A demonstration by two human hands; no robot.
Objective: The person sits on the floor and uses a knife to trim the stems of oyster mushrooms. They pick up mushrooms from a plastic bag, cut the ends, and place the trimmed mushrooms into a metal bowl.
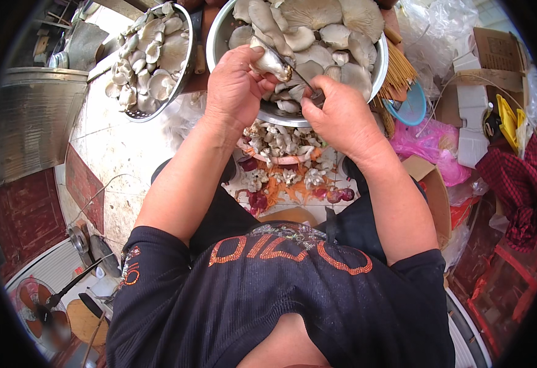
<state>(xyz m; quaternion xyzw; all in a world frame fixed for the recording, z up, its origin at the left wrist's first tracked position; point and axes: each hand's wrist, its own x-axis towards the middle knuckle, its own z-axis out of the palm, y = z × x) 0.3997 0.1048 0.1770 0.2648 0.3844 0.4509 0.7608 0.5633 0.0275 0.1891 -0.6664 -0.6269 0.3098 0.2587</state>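
Between the thumb and fingers of my left hand [236,85] is an oyster mushroom [270,66], its stem end pointing to the right. My right hand [342,110] grips a knife [303,79]; its thin dark blade runs up and left against the mushroom, and its handle is mostly hidden in my fist. Both hands are over the near part of a large metal basin [211,50] heaped with grey oyster mushrooms [314,57]. Just below the basin's near rim, trimmed mushroom stems [282,140] fill a pinkish container [291,160].
A metal colander [188,60] of oyster mushrooms stands at left. Bamboo skewers [395,69], a blue bowl [411,108] and a pink plastic bag [427,142] are at right. Stem scraps and orange shreds [291,184] lie on the floor. A fan [43,313] stands lower left.
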